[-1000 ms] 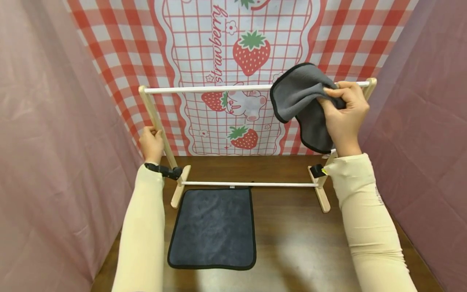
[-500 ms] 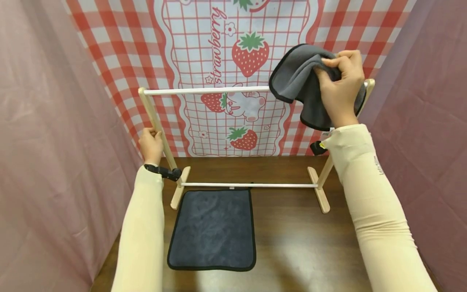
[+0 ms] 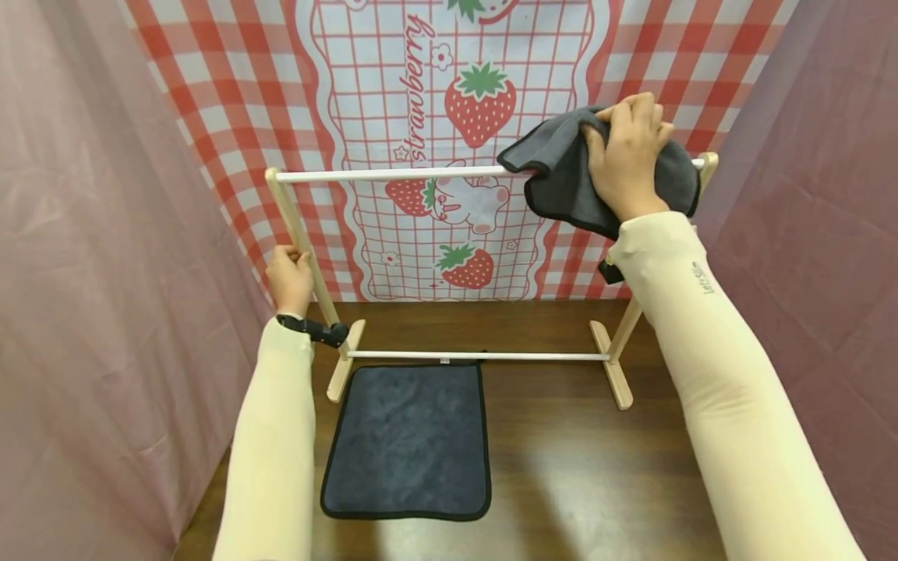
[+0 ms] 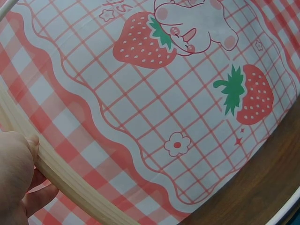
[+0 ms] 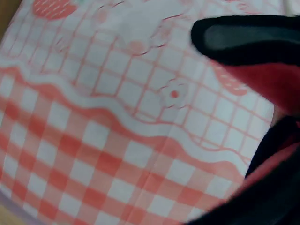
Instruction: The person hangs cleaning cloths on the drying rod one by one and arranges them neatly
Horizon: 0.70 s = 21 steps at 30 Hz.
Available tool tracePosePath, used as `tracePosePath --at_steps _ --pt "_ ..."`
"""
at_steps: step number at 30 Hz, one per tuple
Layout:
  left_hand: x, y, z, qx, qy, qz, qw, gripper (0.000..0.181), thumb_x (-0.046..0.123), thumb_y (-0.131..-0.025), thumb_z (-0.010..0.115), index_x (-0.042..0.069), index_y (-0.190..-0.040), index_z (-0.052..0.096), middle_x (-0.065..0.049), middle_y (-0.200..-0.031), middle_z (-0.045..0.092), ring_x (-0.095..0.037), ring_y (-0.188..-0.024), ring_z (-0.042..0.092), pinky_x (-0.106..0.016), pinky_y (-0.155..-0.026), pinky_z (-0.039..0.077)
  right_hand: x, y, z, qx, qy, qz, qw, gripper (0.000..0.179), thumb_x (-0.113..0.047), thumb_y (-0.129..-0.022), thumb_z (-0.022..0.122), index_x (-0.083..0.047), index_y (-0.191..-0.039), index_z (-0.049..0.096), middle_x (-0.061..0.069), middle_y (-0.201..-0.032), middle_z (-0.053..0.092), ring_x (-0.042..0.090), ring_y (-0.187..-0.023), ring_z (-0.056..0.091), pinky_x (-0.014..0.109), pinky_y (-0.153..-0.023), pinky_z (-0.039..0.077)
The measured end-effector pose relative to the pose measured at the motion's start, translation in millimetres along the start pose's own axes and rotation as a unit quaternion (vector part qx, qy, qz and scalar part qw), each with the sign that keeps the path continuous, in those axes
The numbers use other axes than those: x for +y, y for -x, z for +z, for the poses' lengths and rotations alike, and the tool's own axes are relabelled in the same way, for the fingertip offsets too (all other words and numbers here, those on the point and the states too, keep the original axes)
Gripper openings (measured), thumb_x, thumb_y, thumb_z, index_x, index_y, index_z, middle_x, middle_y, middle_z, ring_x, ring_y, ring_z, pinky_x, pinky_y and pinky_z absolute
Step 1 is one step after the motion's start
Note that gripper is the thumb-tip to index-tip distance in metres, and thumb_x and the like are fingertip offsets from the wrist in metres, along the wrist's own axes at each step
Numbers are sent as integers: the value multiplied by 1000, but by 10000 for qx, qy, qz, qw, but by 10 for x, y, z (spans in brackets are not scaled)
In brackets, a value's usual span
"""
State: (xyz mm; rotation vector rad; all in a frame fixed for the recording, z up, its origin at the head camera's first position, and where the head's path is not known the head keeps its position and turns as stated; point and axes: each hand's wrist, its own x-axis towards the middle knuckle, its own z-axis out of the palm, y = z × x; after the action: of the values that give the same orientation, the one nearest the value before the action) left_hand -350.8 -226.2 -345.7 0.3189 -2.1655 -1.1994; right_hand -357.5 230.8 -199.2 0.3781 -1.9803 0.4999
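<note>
Upward and leftward go the right hand (image 3: 627, 160) and the crumpled grey fabric cloth with a black hem (image 3: 570, 181), compared with a second ago; that cloth's lower edge now hangs higher, and its left corner reaches further left.

On the far left, a pink draped curtain (image 3: 105, 234) looks the same as before. Next to it, the left hand (image 3: 290, 280), a black strap-on camera (image 3: 316, 329) at its wrist, has not shifted: its fingers pinch the slim pale wooden left post (image 3: 290, 218) of the rack, which stands upright in its earlier place. From this post the round white top rod (image 3: 393, 174) and the thin white lower rod (image 3: 533, 357) run rightward, both unchanged. Below, a flat, square, dark grey cloth with a black border (image 3: 405, 444) lies as before on the brown wooden bench (image 3: 561, 436), its far edge near the lower rod.

Further right, the crumpled cloth sits in front of the top rod's right part, rising above and dropping below it; whether its weight rests on the rod cannot be told. The right hand's fingers bend over the cloth's upper part, grasping it, and the back of the hand now faces the head camera more fully. In the right wrist view, only blurred black-edged folds show, with the fingers hidden. The matching right post (image 3: 624, 331) stands unmoved, partly behind the cream right sleeve (image 3: 722, 374).
</note>
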Motion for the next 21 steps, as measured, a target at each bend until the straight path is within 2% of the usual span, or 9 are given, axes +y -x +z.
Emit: tracePosePath --at_steps 5,11,14,21 --pt "-6 -4 2 -9 4 24 10000 26 6 -100 58 -12 -118 58 -29 -115 64 -40 -105 63 -47 -90 53 32 11 76 -897 477 102 9948 41 -29 -107 39 9 -115 54 27 -122 40 45 -110 32 56 -89 18" --pt "-19 -10 15 1 -56 4 10000 26 7 -100 58 -11 -119 58 -28 -116 64 -39 -106 63 -46 -91 53 22 18 84 -1936 830 331 9770 47 -33 -107 35 7 -120 54 26 -127 40 45 -115 32 59 -95 16" --pt "-19 -12 13 -5 4 -18 10000 26 6 -100 57 -11 -119 57 -28 -117 64 -40 -107 63 -47 -91 53 10 25 70 -2264 919 389 9689 50 -36 -107 34 7 -119 56 25 -127 41 44 -116 34 60 -97 16" --pt "-17 3 26 202 197 24 9996 19 2 -97 60 -9 -112 59 -28 -112 65 -39 -103 64 -44 -90 54 -17 19 78 -2682 1126 501 9555 58 -41 -107 31 8 -118 60 26 -125 46 44 -119 34 62 -99 15"
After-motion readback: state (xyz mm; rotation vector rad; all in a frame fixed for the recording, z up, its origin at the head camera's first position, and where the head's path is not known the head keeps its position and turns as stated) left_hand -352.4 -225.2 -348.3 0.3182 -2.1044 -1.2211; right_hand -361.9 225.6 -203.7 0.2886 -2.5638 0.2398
